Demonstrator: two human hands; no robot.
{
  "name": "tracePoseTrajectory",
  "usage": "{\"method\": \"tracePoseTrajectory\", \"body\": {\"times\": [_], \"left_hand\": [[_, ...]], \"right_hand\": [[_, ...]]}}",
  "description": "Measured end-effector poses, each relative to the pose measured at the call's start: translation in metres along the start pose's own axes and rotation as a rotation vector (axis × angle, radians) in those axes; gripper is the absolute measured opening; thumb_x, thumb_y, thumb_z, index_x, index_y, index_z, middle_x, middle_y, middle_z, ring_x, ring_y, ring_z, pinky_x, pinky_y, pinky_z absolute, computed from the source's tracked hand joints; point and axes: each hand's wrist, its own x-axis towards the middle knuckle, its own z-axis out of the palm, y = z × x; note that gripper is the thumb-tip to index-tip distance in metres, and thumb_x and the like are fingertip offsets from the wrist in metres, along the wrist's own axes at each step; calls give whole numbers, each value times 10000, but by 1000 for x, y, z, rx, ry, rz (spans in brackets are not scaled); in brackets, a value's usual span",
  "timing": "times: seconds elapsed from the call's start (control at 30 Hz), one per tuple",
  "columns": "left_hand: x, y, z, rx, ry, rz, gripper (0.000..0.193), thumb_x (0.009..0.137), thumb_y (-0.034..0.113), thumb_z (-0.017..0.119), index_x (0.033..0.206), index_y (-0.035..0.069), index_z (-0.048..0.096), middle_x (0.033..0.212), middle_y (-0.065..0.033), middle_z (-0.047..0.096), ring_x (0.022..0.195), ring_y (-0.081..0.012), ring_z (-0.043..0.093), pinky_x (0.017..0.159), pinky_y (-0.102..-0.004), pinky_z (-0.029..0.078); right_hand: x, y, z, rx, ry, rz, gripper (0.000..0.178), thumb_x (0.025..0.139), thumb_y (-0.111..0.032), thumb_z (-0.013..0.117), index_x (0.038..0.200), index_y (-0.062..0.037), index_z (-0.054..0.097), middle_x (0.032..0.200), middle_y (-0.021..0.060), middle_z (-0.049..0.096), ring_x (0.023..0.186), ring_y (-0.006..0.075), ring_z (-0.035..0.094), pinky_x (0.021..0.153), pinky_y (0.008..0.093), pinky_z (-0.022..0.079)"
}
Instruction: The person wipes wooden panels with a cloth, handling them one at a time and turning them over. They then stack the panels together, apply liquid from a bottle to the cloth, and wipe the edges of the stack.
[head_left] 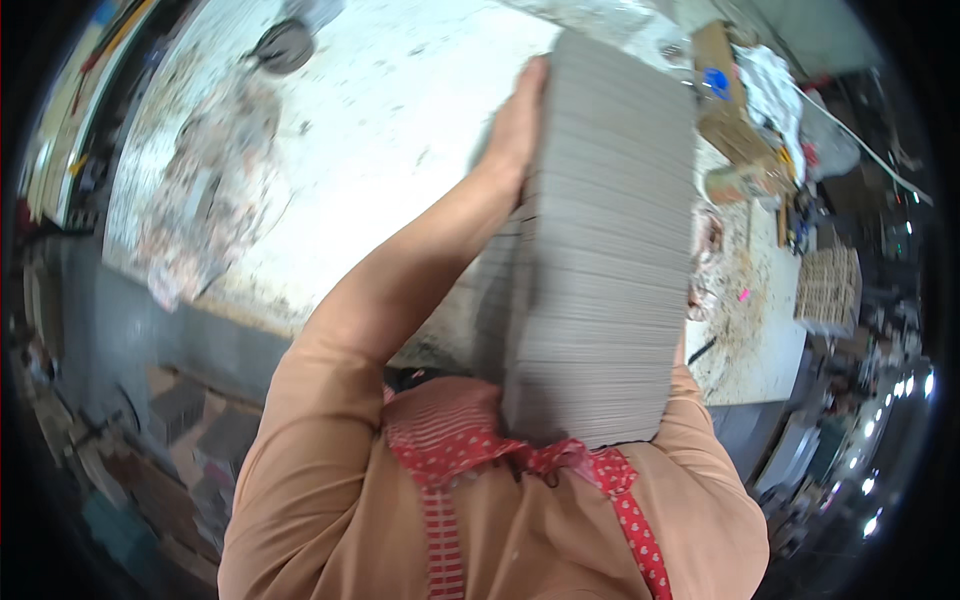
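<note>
A long, thick stack of grey sheets (620, 230) runs from my chest out over the white table, its many layers showing as fine lines. My left hand (517, 115) presses along the left side of the stack near its far end, fingers together and stretched forward. On the other side, my right forearm (683, 395) reaches up beside the stack. The stack hides my right hand, so its fingers do not show. The near end of the stack rests against my red patterned apron (440, 415). What the sheets are made of, I cannot tell.
Stained and scuffed, the white table (400, 120) spreads ahead. Crumpled clear plastic (215, 190) and a dark round thing (285, 47) lie at its left. To the right are a roll of tape (735, 185), a cardboard piece (725, 125), a black pen-like thing (703, 351) and a woven basket (828, 290).
</note>
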Motion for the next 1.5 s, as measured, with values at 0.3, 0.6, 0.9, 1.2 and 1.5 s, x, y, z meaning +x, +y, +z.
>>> {"method": "tracePoseTrajectory", "body": {"times": [0.3,0.6,0.9,1.2,1.5], "left_hand": [[-11,-21,53,-33,-178,54,662,933,588,341,1311,64,488,1214,-139,553,1093,-210,525,896,-317,443],[13,-52,16,-344,-323,-104,625,946,561,352,1233,38,539,1115,-124,597,988,-193,591,825,-293,504],[5,45,-148,104,129,394,493,985,333,435,1390,64,351,1380,-83,452,1306,-203,365,1080,-399,253],[-190,97,-122,820,-739,845,867,741,509,687,1414,72,360,1481,-193,281,1354,-387,288,1067,-503,286],[-196,93,-175,1064,-773,611,898,739,453,700,1438,57,298,1532,-168,186,1383,-401,231,1100,-465,274]], "right_hand": [[34,-14,-2,-84,41,-169,462,946,-146,452,1392,-42,388,1383,154,456,1241,278,467,1055,323,348],[72,-28,7,-519,89,-396,464,943,-113,449,1395,-37,380,1393,172,448,1262,299,459,1075,333,339],[97,-114,127,-836,-141,-456,389,964,-310,424,1125,15,565,1101,230,594,1014,397,561,894,443,435],[104,-124,180,-893,-240,-307,533,936,-483,423,996,21,586,1013,265,605,994,423,556,873,466,423],[104,-121,173,-1084,-305,-564,528,948,-477,402,1073,5,579,1086,248,600,1040,425,538,904,454,421]]}}
